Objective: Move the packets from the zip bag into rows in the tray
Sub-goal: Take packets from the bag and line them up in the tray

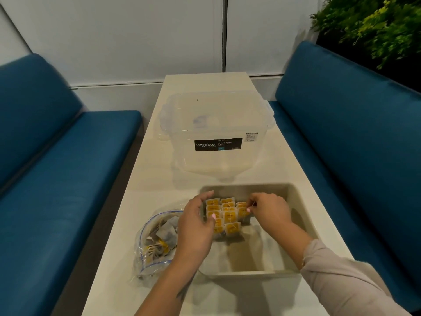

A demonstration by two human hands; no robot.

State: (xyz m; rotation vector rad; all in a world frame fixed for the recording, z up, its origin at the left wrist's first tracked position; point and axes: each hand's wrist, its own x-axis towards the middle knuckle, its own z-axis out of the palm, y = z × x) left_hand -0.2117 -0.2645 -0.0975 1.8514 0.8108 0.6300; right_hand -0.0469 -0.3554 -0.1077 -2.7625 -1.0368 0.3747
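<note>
A beige tray (298, 201) sits on the white table in front of me. In its far left corner stand several yellow-labelled packets (229, 216) in rows. My left hand (197, 226) rests against the left side of the rows, fingers mostly straight, thumb touching a packet. My right hand (267, 213) is at the right end of the rows and pinches a packet (243, 210) between thumb and fingers. A clear zip bag (157, 240) with a blue seal lies left of the tray, open, with several packets still inside.
A clear lidded Megabox storage box (216, 133) stands on the table (145, 185) beyond the tray. Blue bench seats (68, 167) flank the table on both sides. A plant (373, 26) hangs at the upper right.
</note>
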